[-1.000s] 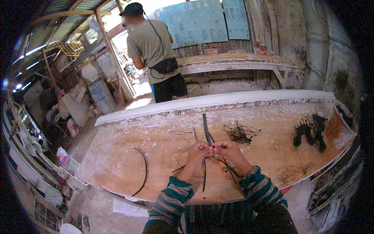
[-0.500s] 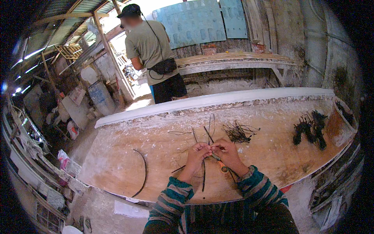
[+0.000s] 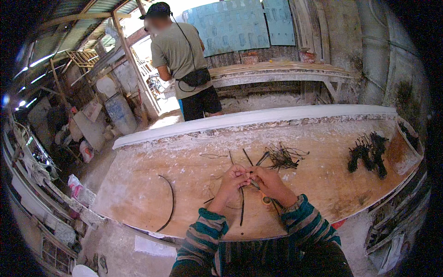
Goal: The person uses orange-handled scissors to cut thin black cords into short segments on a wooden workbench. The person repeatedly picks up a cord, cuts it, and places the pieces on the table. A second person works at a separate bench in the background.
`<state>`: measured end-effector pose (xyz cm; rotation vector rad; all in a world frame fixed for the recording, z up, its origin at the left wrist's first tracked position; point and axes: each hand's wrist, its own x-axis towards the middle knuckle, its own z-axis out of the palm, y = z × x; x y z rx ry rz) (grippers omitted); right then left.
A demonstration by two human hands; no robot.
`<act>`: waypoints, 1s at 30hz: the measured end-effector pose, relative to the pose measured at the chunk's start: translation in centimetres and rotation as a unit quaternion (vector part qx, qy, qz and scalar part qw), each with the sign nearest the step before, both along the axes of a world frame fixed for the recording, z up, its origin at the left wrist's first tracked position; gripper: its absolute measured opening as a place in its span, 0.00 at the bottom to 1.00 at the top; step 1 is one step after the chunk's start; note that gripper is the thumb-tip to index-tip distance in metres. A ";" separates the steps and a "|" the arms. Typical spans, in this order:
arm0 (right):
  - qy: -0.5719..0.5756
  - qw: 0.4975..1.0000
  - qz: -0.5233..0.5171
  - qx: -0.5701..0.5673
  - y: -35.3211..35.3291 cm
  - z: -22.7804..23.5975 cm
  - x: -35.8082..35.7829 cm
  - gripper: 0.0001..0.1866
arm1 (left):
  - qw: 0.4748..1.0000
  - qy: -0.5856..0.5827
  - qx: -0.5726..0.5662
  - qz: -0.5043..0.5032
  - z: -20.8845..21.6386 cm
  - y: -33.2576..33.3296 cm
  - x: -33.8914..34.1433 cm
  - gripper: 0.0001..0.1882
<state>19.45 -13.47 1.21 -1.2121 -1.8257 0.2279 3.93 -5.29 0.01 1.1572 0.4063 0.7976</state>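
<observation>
Near the middle of the board, my left hand (image 3: pixel 234 181) and my right hand (image 3: pixel 273 183) meet fingertip to fingertip in a pinch. A thin black strip (image 3: pixel 263 159) sticks up past my right hand's fingers. What lies exactly between the fingertips is too small to make out. Scissors with an orange handle (image 3: pixel 266 200) lie below my right hand, partly covered by it. Another black strip (image 3: pixel 242 210) lies below my left hand, and one more strip (image 3: pixel 247 157) lies beyond my fingers. A bunch of black looped cords (image 3: pixel 284 159) rests just beyond my right hand.
On the wooden board (image 3: pixel 134 184), a curved black strip (image 3: pixel 172 203) lies at left. Bundles of black cords (image 3: pixel 368 154) and a tipped bucket (image 3: pixel 400 148) are at right. A white moulding (image 3: pixel 258 121) runs along the far edge. Behind it, a person (image 3: pixel 182 60) stands near a bench (image 3: pixel 277 71).
The thin loop that stood above my fingertips is gone from there, and a dark strip now shows past my right hand. My right hand has turned slightly. Both hands remain together.
</observation>
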 end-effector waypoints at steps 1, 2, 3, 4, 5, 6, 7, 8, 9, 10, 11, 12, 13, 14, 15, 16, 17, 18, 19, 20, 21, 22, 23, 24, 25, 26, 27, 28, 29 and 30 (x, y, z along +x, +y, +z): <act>0.004 1.000 0.004 0.026 0.1 0.0 -0.1 0.07 | 1.000 -0.003 -0.001 -0.007 0.0 0.1 0.0 0.08; 0.007 0.999 0.008 0.053 0.2 0.0 -0.2 0.06 | 1.000 -0.006 -0.001 -0.014 -0.1 0.2 0.0 0.09; 0.010 0.997 0.012 0.079 0.3 0.1 -0.3 0.05 | 1.000 -0.015 -0.001 -0.018 -0.5 0.5 -0.1 0.10; -0.004 0.997 -0.003 0.081 0.3 0.1 -0.4 0.05 | 0.999 -0.025 -0.001 -0.023 -0.9 0.8 -0.1 0.10; -0.018 0.996 -0.019 0.084 0.2 0.2 -0.5 0.05 | 0.999 -0.034 0.000 -0.026 -1.3 1.0 -0.1 0.11; -0.031 0.995 -0.036 0.085 0.1 0.2 -0.4 0.04 | 0.999 -0.033 -0.008 -0.019 -0.7 0.7 0.0 0.11; -0.030 0.995 -0.036 0.092 0.0 0.3 -0.3 0.04 | 0.999 -0.032 -0.016 -0.012 -0.2 0.3 0.1 0.11; -0.029 0.994 -0.036 0.100 0.0 0.3 -0.3 0.04 | 0.999 -0.031 -0.024 -0.004 0.4 -0.1 0.1 0.12; -0.029 0.993 -0.035 0.108 0.0 0.4 -0.3 0.04 | 0.999 -0.027 -0.020 0.005 0.7 -0.4 0.1 0.11; -0.024 0.993 -0.047 0.103 -0.1 0.3 -0.3 0.03 | 1.000 -0.023 -0.016 0.014 0.8 -0.6 0.2 0.10; -0.019 0.993 -0.058 0.099 -0.1 0.2 -0.4 0.03 | 1.000 -0.018 -0.012 0.022 0.9 -0.7 0.2 0.10; -0.014 0.993 -0.069 0.094 -0.1 0.0 -0.5 0.03 | 0.999 -0.008 0.007 0.038 0.8 -0.8 0.4 0.09; 0.013 0.994 -0.074 0.079 0.0 -0.2 -0.6 0.03 | 0.998 0.003 0.026 0.053 0.6 -0.9 0.6 0.09; 0.040 0.994 -0.080 0.063 0.1 -0.4 -0.8 0.03 | 0.997 0.014 0.045 0.068 0.4 -1.0 0.7 0.08; 0.067 0.993 -0.087 0.047 0.2 -0.6 -0.8 0.03 | 0.994 0.020 0.067 0.080 0.5 -1.3 1.0 0.08; 0.161 0.985 -0.058 0.019 0.5 -1.3 -0.8 0.03 | 0.991 0.027 0.089 0.092 0.8 -1.7 1.2 0.07; 0.254 0.967 -0.029 -0.009 1.0 -2.2 -0.7 0.03 | 0.988 0.034 0.111 0.104 0.9 -2.0 1.4 0.07; 0.342 0.939 0.004 -0.038 1.2 -2.1 -1.0 0.03 | 0.983 0.035 0.138 0.112 0.6 -2.0 1.4 0.07; 0.366 0.929 0.021 -0.052 1.1 -1.9 -1.0 0.03 | 0.978 0.037 0.166 0.119 0.0 -1.8 1.5 0.06; 0.390 0.918 0.039 -0.066 0.9 -1.5 -0.8 0.03 | 0.972 0.039 0.193 0.127 -0.3 -1.7 1.4 0.06; 0.414 0.905 0.054 -0.080 0.7 -1.2 -0.8 0.03 | 0.971 0.042 0.201 0.125 -0.5 -1.7 1.4 0.06; 0.480 0.866 0.077 -0.118 0.8 -1.3 -0.7 0.03 | 0.969 0.044 0.210 0.124 -0.6 -1.7 1.4 0.06; 0.542 0.820 0.099 -0.155 0.9 -1.4 -0.6 0.03 | 0.967 0.047 0.218 0.122 -0.7 -1.7 1.4 0.05; 0.600 0.767 0.122 -0.193 0.9 -1.2 -0.6 0.03 | 0.970 0.019 0.215 0.108 -0.9 -1.6 1.3 0.05; 0.611 0.749 0.131 -0.220 0.8 -0.9 -0.6 0.03 | 0.973 -0.009 0.212 0.094 -1.2 -1.6 1.2 0.05; 0.622 0.730 0.140 -0.246 0.6 -0.4 -0.4 0.03 | 0.974 -0.037 0.209 0.080 -1.4 -1.5 1.2 0.05; 0.633 0.710 0.147 -0.271 0.4 0.0 -0.3 0.03 | 0.969 -0.019 0.230 0.088 -1.0 -1.7 1.2 0.05; 0.638 0.708 0.150 -0.262 0.4 -0.2 -0.2 0.03 | 0.963 -0.002 0.250 0.097 -0.5 -2.0 1.1 0.05; 0.643 0.706 0.153 -0.253 0.5 -0.5 0.0 0.03 | 0.957 0.015 0.270 0.105 -0.2 -2.2 1.1 0.05; 0.647 0.705 0.158 -0.246 0.6 -0.6 -0.1 0.03 | 0.957 0.012 0.271 0.106 -0.4 -2.1 1.1 0.06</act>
